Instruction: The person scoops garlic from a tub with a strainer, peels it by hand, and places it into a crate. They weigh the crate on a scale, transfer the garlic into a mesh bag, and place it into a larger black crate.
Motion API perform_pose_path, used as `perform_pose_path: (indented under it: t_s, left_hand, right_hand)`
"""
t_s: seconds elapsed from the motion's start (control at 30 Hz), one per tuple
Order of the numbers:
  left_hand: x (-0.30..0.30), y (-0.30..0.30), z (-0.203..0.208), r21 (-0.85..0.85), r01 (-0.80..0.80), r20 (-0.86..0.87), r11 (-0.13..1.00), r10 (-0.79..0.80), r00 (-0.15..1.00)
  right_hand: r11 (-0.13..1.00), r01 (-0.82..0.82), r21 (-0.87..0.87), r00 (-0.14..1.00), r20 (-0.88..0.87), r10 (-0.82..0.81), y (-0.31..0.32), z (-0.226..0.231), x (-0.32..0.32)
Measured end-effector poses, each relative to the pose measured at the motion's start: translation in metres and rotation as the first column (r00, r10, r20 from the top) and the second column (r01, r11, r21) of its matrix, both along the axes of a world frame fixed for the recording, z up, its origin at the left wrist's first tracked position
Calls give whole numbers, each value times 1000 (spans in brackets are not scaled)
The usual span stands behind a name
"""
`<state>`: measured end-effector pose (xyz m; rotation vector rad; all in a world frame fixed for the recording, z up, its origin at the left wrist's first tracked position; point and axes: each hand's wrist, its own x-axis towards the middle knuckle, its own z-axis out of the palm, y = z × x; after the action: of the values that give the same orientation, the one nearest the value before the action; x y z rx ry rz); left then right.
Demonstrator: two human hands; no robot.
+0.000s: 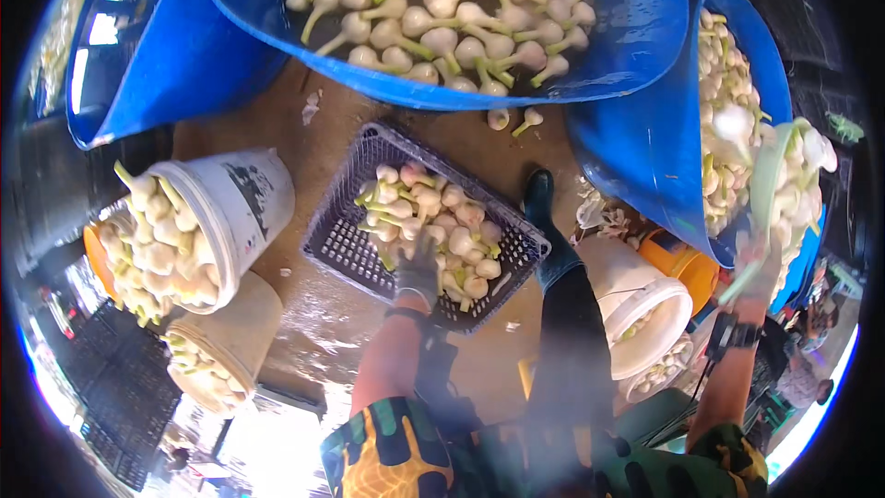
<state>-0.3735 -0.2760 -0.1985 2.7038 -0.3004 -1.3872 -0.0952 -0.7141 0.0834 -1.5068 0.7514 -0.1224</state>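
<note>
My left hand [417, 275], in a grey glove, reaches into a dark purple-grey plastic crate [348, 256]. Its blurred fingers stretch out over a heap of garlic bulbs [461, 238] with short cut stems. Far to the right, my right hand [756, 266] is closed around a long pale green stalk [772, 171]; motion smears its fingers. That hand is beside a blue tub [636, 152] full of trimmed garlic [722, 120]. More white bulbs [811, 152] lie beyond the stalk, and whether they join it I cannot tell.
A large blue tub [387, 83] ahead has garlic in water. At left stand a heaped white bucket [263, 194], a beige bucket [249, 323] and another blue tub [189, 65]. A white bucket [636, 295] and an orange one [680, 263] sit right of my boot [539, 198].
</note>
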Motion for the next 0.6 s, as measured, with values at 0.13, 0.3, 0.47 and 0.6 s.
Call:
perform_pose_path:
  t_s: [0.13, 0.3, 0.47, 0.6]
  left_hand:
    - [5, 59, -14, 209, -331, 172, 920, 299, 939]
    - [1, 136, -5, 192, -688, 186, 700, 663, 726]
    - [26, 132, 43, -748, -619, -341, -240, 939, 49]
    - [26, 119, 29, -572, -765, 137, 295, 954, 265]
  right_hand:
    - [927, -313, 205, 947, -10, 322, 61, 32, -64]
    - [903, -424, 63, 851, -315, 421, 184, 0, -122]
    - [215, -771, -600, 553, -461, 695, 256, -124, -170]
    - [227, -743, -630, 562, -402, 723, 293, -175, -169]
